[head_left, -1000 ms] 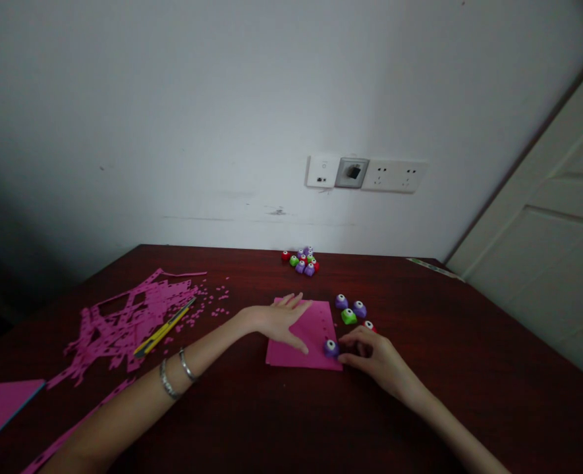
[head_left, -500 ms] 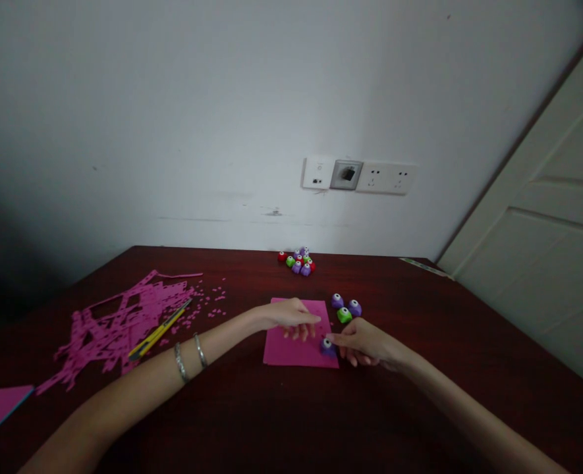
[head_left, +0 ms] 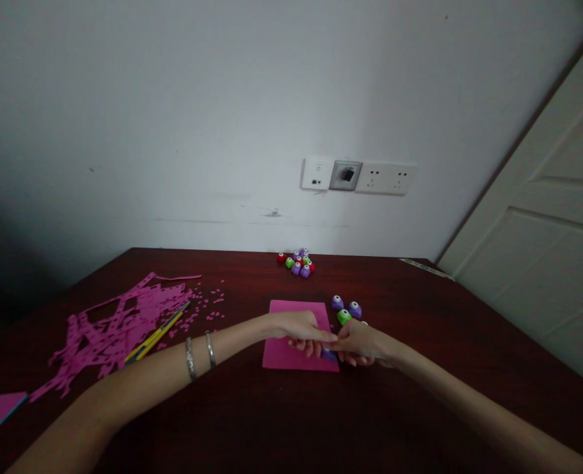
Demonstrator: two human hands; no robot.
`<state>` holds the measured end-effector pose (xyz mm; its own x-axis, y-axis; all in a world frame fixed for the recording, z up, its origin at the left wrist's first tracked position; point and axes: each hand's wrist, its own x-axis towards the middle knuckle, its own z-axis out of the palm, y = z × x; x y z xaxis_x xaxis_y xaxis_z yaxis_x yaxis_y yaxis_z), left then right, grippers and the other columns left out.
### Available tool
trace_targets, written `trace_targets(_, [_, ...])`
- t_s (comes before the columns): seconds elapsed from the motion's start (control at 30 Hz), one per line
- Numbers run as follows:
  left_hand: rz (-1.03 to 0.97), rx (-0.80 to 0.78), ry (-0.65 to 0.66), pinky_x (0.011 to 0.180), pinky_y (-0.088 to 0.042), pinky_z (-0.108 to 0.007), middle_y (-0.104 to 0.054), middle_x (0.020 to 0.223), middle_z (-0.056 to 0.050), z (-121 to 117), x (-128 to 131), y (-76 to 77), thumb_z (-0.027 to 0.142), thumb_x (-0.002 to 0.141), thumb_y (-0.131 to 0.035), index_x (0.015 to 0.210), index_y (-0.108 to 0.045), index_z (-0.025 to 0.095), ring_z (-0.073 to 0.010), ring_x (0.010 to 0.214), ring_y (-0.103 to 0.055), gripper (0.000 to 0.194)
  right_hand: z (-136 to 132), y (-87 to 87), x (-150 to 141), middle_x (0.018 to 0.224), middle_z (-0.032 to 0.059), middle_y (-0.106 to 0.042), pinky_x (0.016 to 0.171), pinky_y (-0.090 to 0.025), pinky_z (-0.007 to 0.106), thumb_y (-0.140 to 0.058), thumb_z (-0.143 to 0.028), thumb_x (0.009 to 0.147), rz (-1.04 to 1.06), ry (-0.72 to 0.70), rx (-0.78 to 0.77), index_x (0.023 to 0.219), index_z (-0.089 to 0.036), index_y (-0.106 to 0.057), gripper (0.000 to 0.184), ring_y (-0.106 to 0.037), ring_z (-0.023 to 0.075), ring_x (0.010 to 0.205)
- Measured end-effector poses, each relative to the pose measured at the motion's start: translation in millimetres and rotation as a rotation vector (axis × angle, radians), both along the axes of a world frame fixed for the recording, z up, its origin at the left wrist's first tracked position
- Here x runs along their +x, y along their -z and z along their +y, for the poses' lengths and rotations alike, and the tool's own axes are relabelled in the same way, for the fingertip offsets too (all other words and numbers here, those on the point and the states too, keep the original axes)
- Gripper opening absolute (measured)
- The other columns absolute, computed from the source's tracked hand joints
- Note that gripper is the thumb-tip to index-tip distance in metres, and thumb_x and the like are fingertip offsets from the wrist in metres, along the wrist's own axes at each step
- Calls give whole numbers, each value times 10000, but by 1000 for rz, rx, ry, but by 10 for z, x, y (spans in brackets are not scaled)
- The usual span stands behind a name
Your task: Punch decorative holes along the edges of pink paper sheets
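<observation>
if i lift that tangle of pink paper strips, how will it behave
The pink paper strips will probably feel light and floppy, being thin and full of gaps. They may snag and rise as a clump, since they lie crossed over each other. The yellow utility knife lying along the pile could shift or slide too.

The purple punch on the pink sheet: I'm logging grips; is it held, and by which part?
The left hand and right hand meet at the top of the purple punch, hiding much of it; whether they grip or press cannot be told.
</observation>
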<state>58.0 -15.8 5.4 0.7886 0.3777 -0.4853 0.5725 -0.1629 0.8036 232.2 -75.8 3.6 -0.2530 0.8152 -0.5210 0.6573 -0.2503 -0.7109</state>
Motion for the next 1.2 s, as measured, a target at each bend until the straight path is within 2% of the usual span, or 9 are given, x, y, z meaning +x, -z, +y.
trace_targets(0.27, [140,-153,35,355,-181,-201,-508,470,-4,53,76,-13,695,608,-570,610,-664,140,-41,351,-306,562,116,-68,-10,393,-42,-487,255,-176,151,-502,-578,768,-99,-136,-177,552,-128,-568,503,-295,13,257])
trace_targets(0.53, [127,-206,-8,335,-160,-193,-484,481,4,31,76,59,736,569,-553,574,-630,134,-29,336,-280,607,141,-98,-67,374,-41,-491,260,-206,130,-410,-462,869,-64,-237,-278,577,-121,-566,476,-333,16,253])
trace_targets(0.67, [119,-235,-38,330,-150,-192,-472,474,10,5,78,45,732,549,-573,544,-609,124,-21,331,-271,609,199,-148,-78,403,-32,-519,261,-219,124,-433,-392,873,-33,-266,-314,566,-121,-570,432,-358,17,268])
trace_targets(0.8, [118,-284,-43,336,-139,-193,-473,478,7,34,75,84,716,543,-596,537,-611,126,-20,337,-264,590,260,-176,-88,397,-24,-524,267,-214,119,-516,-419,821,-23,-301,-351,578,-136,-590,380,-398,29,288])
trace_targets(1.03, [70,-318,-28,364,-140,-215,-457,499,10,61,28,187,690,591,-592,620,-656,131,-29,364,-255,563,271,-164,-140,417,-15,-558,274,-241,132,-499,-364,828,-92,-348,-271,614,-154,-625,325,-434,45,298])
trace_targets(1.13, [61,-281,-34,379,-141,-223,-445,495,18,23,19,164,690,612,-574,653,-663,128,-31,368,-251,570,243,-198,-155,396,-24,-542,279,-247,130,-494,-351,828,-132,-352,-263,603,-152,-621,326,-424,42,289])
trace_targets(1.2, [68,-215,-41,384,-146,-227,-442,485,22,-12,21,145,700,639,-538,651,-656,129,-34,363,-249,583,220,-206,-147,366,-32,-520,274,-243,127,-521,-362,808,-101,-335,-203,580,-146,-611,326,-411,40,278])
